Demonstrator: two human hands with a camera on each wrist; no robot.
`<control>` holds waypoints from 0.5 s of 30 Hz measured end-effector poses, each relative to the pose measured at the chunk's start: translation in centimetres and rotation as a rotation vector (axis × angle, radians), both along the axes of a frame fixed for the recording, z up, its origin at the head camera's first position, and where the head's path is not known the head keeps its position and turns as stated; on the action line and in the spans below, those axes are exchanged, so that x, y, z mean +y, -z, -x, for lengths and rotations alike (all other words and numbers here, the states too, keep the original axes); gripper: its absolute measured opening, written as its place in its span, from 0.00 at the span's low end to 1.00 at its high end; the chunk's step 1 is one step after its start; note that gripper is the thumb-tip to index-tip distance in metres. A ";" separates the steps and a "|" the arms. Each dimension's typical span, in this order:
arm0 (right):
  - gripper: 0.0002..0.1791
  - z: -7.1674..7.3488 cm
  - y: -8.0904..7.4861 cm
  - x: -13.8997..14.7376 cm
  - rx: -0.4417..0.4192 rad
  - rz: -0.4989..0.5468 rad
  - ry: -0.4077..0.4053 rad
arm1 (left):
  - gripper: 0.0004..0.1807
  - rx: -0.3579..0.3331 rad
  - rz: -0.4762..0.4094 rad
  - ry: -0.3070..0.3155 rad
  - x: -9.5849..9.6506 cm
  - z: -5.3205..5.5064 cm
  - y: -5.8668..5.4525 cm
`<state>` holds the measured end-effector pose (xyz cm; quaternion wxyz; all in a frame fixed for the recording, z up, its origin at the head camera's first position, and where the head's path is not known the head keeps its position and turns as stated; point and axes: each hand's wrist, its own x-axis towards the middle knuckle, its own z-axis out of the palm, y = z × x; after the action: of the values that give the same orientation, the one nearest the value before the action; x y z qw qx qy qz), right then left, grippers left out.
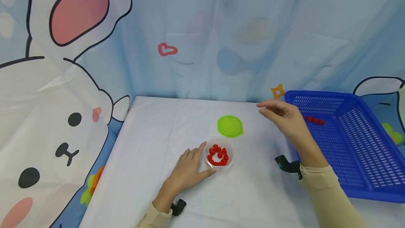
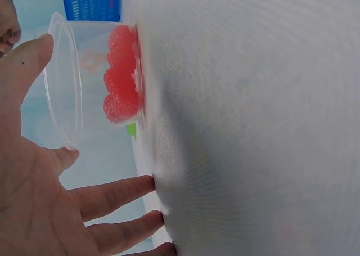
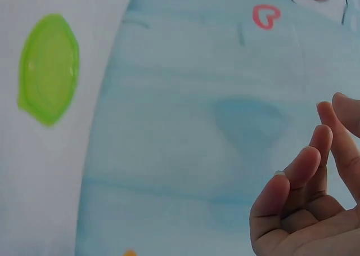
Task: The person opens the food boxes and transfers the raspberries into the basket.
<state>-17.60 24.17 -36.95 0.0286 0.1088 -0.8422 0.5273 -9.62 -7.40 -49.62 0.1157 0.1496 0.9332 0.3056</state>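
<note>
A large printed rabbit [image 1: 57, 147] on a pale-blue fabric backdrop [image 1: 196, 17] appears well to the left of a clear round plastic tub [image 1: 218, 141], which stands upright on a white-covered tabletop [image 1: 142, 143]. Just left of the tub, a left hand [image 1: 186, 171] is spread wide, its thumb and forefinger fairly straight against the rim at two places, the other fingertips resting on the tabletop; it grips nothing. Inside the tub, red raspberry-like berries [image 1: 219, 154] lie in a loose ring. Just beyond the tub, a lime-green lid [image 1: 230, 126] lies flat, apart from it. To the tub's far right, a right hand [image 1: 283, 115] is raised, fingers loosely curled, thumb and forefinger nearly meeting, with nothing visible between them. Well right of the tub sits a blue plastic basket [image 1: 345, 157] with three more berries [image 1: 315, 120] in a short row. The tub looks light and is steadied only at its rim, so an uneven push could slide or tip it and spill the berries; a knock from the right forearm could jolt the basket.
</note>
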 end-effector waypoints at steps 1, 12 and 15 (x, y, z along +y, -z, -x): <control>0.17 -0.1 0.5 -0.6 0.016 -0.003 -0.026 | 0.53 0.004 0.000 0.000 0.0 0.0 0.0; 0.09 -0.4 8.3 -5.5 0.002 -0.094 -0.162 | 0.53 -0.002 0.004 -0.009 0.1 -0.1 0.3; 0.07 -0.7 9.8 -6.4 0.025 -0.144 -0.192 | 0.53 0.011 0.002 -0.005 0.0 -0.1 0.2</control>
<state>-16.90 17.74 -46.72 -0.0195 0.1970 -0.8632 0.4644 -9.57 -7.41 -49.85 0.1100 0.1486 0.9345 0.3043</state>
